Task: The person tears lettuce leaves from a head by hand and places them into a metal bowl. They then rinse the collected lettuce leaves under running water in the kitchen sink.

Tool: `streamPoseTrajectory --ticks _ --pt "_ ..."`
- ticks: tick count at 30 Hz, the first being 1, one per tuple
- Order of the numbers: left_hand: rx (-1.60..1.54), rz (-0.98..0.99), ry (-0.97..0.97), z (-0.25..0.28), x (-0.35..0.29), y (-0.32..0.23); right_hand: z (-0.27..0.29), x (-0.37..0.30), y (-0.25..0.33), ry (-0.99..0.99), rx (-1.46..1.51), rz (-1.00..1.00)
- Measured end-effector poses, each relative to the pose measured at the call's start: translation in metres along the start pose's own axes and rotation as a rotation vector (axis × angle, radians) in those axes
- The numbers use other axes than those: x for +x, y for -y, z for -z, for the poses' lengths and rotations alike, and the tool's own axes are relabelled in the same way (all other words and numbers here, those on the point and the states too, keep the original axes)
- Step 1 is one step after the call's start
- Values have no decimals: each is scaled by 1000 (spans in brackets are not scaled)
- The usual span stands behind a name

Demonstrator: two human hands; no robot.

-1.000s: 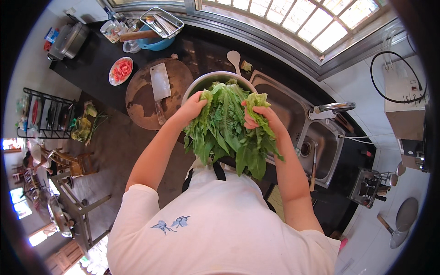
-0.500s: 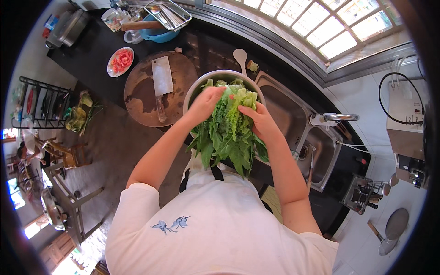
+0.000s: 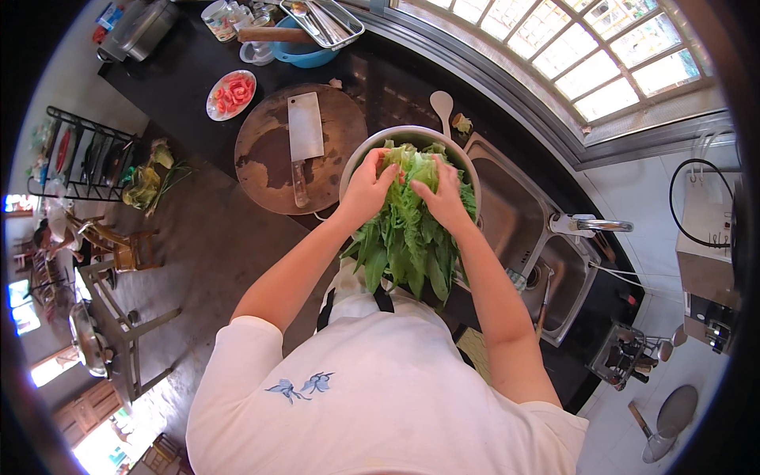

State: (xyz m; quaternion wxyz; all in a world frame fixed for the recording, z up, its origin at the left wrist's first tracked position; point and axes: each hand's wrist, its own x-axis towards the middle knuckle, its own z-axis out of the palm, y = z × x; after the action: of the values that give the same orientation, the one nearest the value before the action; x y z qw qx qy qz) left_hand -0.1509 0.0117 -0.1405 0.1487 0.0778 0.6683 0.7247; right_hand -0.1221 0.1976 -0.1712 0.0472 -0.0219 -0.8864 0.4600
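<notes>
A big bunch of leafy greens (image 3: pixel 412 245) lies over a round metal basin (image 3: pixel 351 162), its long leaves drooping past the near rim toward my apron. My left hand (image 3: pixel 370 190) curls around the pale upper ends from the left. From the other side my right hand (image 3: pixel 441 194) grips the same bunch, thumb toward the middle. Leaves partly hide the fingertips and the basin's inside. Left of the basin, a cleaver (image 3: pixel 305 131) rests flat on a round wooden chopping board (image 3: pixel 261 176). Behind the basin lies a white spoon (image 3: pixel 442 107).
A plate of cut tomato (image 3: pixel 233 95) sits beyond the board, with a blue bowl (image 3: pixel 305 54) and a metal tray (image 3: pixel 336 28) behind. To the right are a double steel sink (image 3: pixel 507 202) and a tap (image 3: pixel 590 225). A vegetable scrap (image 3: pixel 461 123) lies by the spoon.
My left hand has turned, its fingers now apart at the tops of the greens. My right hand has shifted up toward the same ends. The whole view has slid slightly, moving the scene rightward.
</notes>
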Motion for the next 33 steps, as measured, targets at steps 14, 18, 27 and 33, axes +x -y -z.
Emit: streamPoseTrajectory --ticks 14,18,27,33 --pt "678 -176 326 -35 -38 -4 20 -41 34 100 372 -187" --pt "674 -378 320 -42 -48 8 24 -62 21 236 692 -446" --pt "648 -663 327 -47 -38 4 36 -67 30 433 1199 -698" --pt "474 -336 68 -55 -25 18 49 -48 11 683 1486 -686"
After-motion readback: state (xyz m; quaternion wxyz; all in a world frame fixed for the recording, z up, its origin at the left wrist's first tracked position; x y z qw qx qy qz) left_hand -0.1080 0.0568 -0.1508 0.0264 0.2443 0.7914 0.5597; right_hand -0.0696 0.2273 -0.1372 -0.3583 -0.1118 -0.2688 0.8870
